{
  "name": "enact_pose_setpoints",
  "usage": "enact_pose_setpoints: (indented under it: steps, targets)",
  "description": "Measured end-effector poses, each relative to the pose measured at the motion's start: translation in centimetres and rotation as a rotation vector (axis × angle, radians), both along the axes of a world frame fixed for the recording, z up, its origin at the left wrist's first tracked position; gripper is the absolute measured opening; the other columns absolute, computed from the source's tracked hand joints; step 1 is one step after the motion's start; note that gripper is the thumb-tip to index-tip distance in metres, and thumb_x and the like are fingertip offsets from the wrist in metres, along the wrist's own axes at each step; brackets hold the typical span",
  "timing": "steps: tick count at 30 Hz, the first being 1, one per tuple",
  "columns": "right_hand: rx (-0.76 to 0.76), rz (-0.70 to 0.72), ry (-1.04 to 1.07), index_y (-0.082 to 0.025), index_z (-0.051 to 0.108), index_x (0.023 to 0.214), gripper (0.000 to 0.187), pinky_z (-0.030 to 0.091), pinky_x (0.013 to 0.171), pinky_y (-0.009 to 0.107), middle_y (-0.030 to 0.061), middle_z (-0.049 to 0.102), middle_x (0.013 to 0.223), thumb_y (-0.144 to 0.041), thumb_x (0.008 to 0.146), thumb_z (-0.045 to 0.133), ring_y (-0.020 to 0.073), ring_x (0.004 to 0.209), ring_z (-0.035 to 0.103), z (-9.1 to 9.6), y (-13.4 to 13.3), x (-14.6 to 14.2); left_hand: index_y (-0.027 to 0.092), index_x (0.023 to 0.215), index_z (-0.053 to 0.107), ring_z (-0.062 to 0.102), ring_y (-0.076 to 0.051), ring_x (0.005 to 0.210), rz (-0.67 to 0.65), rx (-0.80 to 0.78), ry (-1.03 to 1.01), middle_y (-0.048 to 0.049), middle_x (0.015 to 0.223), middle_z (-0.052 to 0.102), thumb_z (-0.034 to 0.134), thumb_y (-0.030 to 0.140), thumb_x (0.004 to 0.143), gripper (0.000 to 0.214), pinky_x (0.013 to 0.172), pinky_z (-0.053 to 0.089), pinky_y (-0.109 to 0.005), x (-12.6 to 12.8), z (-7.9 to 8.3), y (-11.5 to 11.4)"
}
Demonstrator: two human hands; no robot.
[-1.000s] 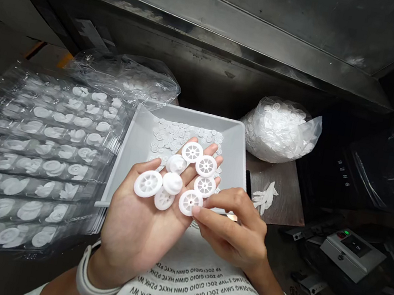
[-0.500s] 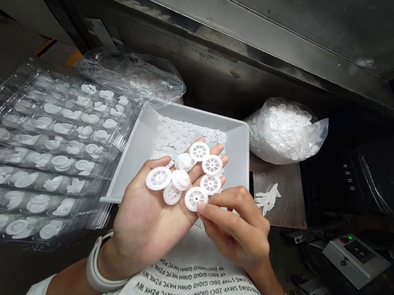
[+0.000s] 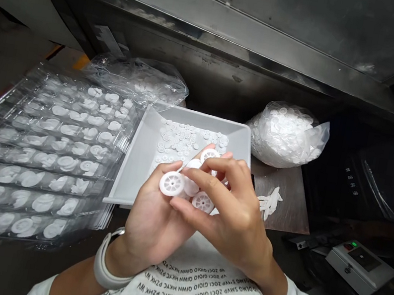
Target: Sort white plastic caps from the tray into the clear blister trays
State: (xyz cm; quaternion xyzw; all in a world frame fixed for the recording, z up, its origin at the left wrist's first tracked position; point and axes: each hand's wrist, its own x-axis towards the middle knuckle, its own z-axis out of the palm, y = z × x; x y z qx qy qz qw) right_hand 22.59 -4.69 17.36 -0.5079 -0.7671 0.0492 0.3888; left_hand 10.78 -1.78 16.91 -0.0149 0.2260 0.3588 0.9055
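My left hand (image 3: 164, 227) lies palm up with a small pile of white plastic spoked wheels resting in it, fingers slightly curled. One wheel (image 3: 172, 183) faces me at the thumb side; another wheel (image 3: 203, 201) shows lower in the palm. Over the pile is my right hand (image 3: 233, 204), its bent thumb and forefinger on either side of the wheel at the thumb side. Its other fingers curl over the rest and hide part of the pile. Behind both hands, small white round parts (image 3: 179, 139) are scattered in a grey tray (image 3: 131, 156).
Stacked clear blister trays (image 3: 40, 156) with white parts stand at the left. Behind are two plastic bags, a left bag (image 3: 140, 77) and a fuller right bag (image 3: 286, 132). White slivers (image 3: 270, 202) lie on the board at right, near a grey box (image 3: 360, 265).
My right hand has moved left from the pile's right edge, over the wheels, toward the thumb-side one. My left hand's fingers have drawn in, and the view has shifted slightly.
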Motion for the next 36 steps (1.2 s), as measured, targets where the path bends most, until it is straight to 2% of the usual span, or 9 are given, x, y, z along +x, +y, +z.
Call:
enact_pose_setpoints:
  steps: [5, 11, 18, 24, 31, 33, 36]
  targets:
    - [-0.037, -0.035, 0.025, -0.011, 0.07, 0.1, 0.021, 0.046, 0.085, 0.037, 0.01, 0.057, 0.101, -0.027, 0.085, 0.069, 0.021, 0.091, 0.047, 0.2, -0.2, -0.4, 0.016, 0.122, 0.061, 0.062, -0.022, 0.112, 0.029, 0.009, -0.053, -0.0068, 0.106, 0.07, 0.035, 0.032, 0.093, 0.041, 0.096, 0.051, -0.033, 0.1, 0.2, -0.3]
    - [-0.093, -0.053, 0.029, -0.013, 0.069, 0.104, 0.024, 0.043, 0.089, 0.037, 0.0087, 0.055, 0.105, -0.028, 0.085, 0.069, 0.0215, 0.096, 0.045, 0.2, -0.6, -0.7, 0.018, 0.12, 0.063, 0.065, -0.02, 0.106, 0.029, 0.028, -0.023, -0.0053, 0.106, 0.071, 0.038, 0.032, 0.093, 0.04, 0.094, 0.051, -0.029, 0.1, -0.1, -0.4]
    - [-0.098, -0.055, 0.066, -0.011, 0.069, 0.102, 0.021, 0.043, 0.094, 0.035, 0.0084, 0.055, 0.103, -0.024, 0.086, 0.068, 0.0199, 0.097, 0.046, 0.1, -0.4, -0.9, 0.016, 0.112, 0.065, 0.065, -0.022, 0.106, 0.045, 0.009, -0.064, -0.006, 0.099, 0.072, 0.037, 0.03, 0.092, 0.038, 0.101, 0.047, -0.035, 0.2, 0.1, -0.3]
    - [-0.115, -0.078, 0.093, -0.01, 0.068, 0.101, 0.019, 0.043, 0.096, 0.035, 0.0082, 0.054, 0.102, -0.021, 0.085, 0.067, 0.0198, 0.098, 0.046, 0.0, -0.3, -1.0, 0.016, 0.113, 0.064, 0.061, -0.025, 0.113, 0.049, -0.013, -0.076, -0.0072, 0.104, 0.071, 0.037, 0.032, 0.092, 0.038, 0.106, 0.042, -0.042, 0.3, 0.1, -0.2]
    - [-0.111, -0.087, 0.08, -0.013, 0.069, 0.098, 0.018, 0.044, 0.093, 0.036, 0.0072, 0.055, 0.102, -0.021, 0.082, 0.07, 0.02, 0.095, 0.047, -0.1, -0.4, -1.3, 0.015, 0.121, 0.06, 0.061, -0.024, 0.114, 0.06, -0.015, 0.006, -0.0076, 0.114, 0.069, 0.037, 0.031, 0.092, 0.04, 0.107, 0.042, -0.04, 0.3, 0.1, -0.2]
    - [-0.087, -0.105, 0.14, -0.013, 0.068, 0.096, 0.018, 0.046, 0.089, 0.036, 0.0071, 0.055, 0.099, -0.019, 0.079, 0.071, 0.0202, 0.093, 0.049, -0.1, -0.4, -1.4, 0.016, 0.123, 0.059, 0.061, -0.024, 0.114, 0.052, -0.01, 0.004, -0.0075, 0.114, 0.069, 0.038, 0.031, 0.092, 0.04, 0.106, 0.043, -0.04, 0.3, 0.2, -0.2]
    - [0.009, -0.142, 0.416, -0.015, 0.065, 0.098, 0.023, 0.049, 0.083, 0.035, 0.0064, 0.053, 0.098, -0.016, 0.076, 0.069, 0.0205, 0.095, 0.052, -0.1, -0.2, -0.7, 0.016, 0.128, 0.055, 0.06, -0.025, 0.116, 0.047, -0.025, 0.008, -0.008, 0.117, 0.068, 0.039, 0.031, 0.091, 0.042, 0.105, 0.044, -0.04, 0.2, 0.3, -0.1]
